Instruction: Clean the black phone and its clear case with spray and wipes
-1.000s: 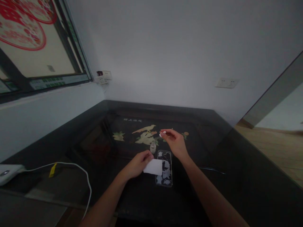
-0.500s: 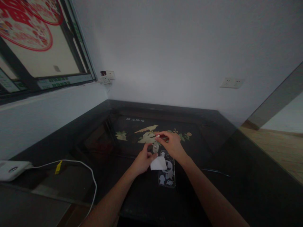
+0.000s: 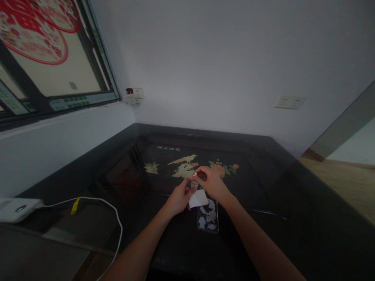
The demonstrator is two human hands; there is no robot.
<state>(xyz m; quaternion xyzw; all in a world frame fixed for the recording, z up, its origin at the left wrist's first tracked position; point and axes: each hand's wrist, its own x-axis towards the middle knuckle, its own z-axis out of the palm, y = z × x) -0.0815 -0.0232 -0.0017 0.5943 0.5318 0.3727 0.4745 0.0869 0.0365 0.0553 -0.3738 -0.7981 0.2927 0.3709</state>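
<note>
A small clear bottle (image 3: pixel 193 185) stands upright between the fingers of my left hand (image 3: pixel 178 198), which is closed around it. A white piece of tissue (image 3: pixel 198 198) hangs at the same hand, below the bottle; its edge meets the fingers. My right hand (image 3: pixel 214 183) pinches a small white cap (image 3: pixel 195 175) right at the bottle's mouth. How far the cap sits on the neck is too small to tell. Below the hands lies a clear phone case (image 3: pixel 208 219) with pale shapes on it, partly covered by the tissue.
The dark glossy table (image 3: pixel 252 242) bears an inlaid bird (image 3: pixel 187 159) and flower picture. To the left, a white power strip (image 3: pixel 20 208) trails a white cable (image 3: pixel 117 218) with a yellow tag (image 3: pixel 75 207). A thin dark cord (image 3: pixel 269 213) lies to the right. Wall and window bound the table.
My right hand has come down with the white cap onto the bottle's mouth. My left hand has shifted slightly right, and the tissue has tilted with it.
</note>
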